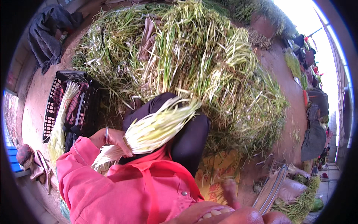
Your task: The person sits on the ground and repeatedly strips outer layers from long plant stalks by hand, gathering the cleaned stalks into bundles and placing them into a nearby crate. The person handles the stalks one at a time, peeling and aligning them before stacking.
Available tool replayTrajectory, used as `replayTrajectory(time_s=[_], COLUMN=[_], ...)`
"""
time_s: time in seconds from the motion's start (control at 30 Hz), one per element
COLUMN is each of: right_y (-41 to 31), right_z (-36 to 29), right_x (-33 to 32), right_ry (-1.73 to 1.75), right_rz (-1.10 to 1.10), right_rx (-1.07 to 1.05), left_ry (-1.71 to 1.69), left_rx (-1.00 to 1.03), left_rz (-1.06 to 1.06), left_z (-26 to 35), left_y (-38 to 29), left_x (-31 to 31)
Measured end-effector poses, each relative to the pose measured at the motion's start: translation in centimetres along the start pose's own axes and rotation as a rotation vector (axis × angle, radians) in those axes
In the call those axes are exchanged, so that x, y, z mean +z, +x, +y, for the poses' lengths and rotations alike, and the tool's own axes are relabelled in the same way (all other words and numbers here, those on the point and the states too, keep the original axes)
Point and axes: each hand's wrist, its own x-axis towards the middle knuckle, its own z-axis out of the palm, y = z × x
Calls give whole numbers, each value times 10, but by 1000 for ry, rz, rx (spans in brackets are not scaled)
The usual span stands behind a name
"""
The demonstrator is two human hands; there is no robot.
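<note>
My left hand (pixel 117 141), with a metal bangle at the wrist, grips a thick bundle of pale yellow-white leafy stalks (pixel 160 126), which look like blanched chives. The bundle lies slantwise across my dark-trousered knees (pixel 190 140), its loose leaf tips fanned toward the upper right. The white stalk ends (pixel 107 156) stick out below my hand. My right hand (pixel 230 190) is a blurred shape low on the right, over a yellow sack (pixel 216 173) with printing; its fingers cannot be made out. A large heap of green and yellowed stalks (pixel 193 53) rises just beyond my knees.
On the left, a black plastic crate (pixel 49 120) holds checked cloth (pixel 77 112); a bundle tied with a red band (pixel 63 112) lies over it. Dark cloth (pixel 46 36) sits behind. At lower right are a metal-edged wooden board (pixel 270 190) and a pale plastic bag (pixel 292 189).
</note>
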Motion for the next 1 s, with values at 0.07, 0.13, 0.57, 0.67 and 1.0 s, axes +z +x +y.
replayTrajectory(time_s=[0.07, 0.13, 0.57, 0.67, 1.0], right_y=[2, 28, 164, 218, 247], right_z=[-6, -16, -152, -168, -164], right_x=[-5, 5, 109, 145, 191], right_ry=[52, -761, 151, 678, 126], right_rz=[137, 199, 90, 25, -238], right_rx=[-62, -652, -200, -113, -402], left_ry=[-55, -10, -129, -96, -122], left_rx=[79, 59, 152, 112, 60], left_rz=[-12, 49, 247, 306, 331], left_z=[-10, -21, -69, -69, -61], left_y=[-7, -11, -40, -43, -47], left_x=[2, 4, 29, 29, 32])
